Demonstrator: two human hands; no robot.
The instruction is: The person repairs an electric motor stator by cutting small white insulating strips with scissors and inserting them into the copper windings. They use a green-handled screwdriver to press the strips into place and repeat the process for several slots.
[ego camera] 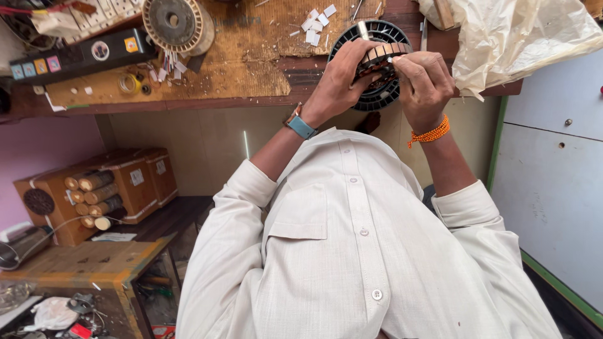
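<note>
Gripped by left hand [339, 85] and right hand [424, 81]: copper-wound stator [381, 58], over black fan rotor [383, 94] at bench [251, 69] far edge.

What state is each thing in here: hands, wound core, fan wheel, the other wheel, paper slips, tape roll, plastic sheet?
left hand: gripping the wound core
right hand: pinching the core's top edge
wound core: held over the bench edge
black fan wheel: flat, under the hands
cream wheel: flat on bench
paper slips: scattered
tape roll: lying flat
plastic sheet: crumpled

Wound core [382, 58] between both hands, on ribbed housing [375, 63]; power strip [81, 55] far left on workbench [251, 69]
</note>
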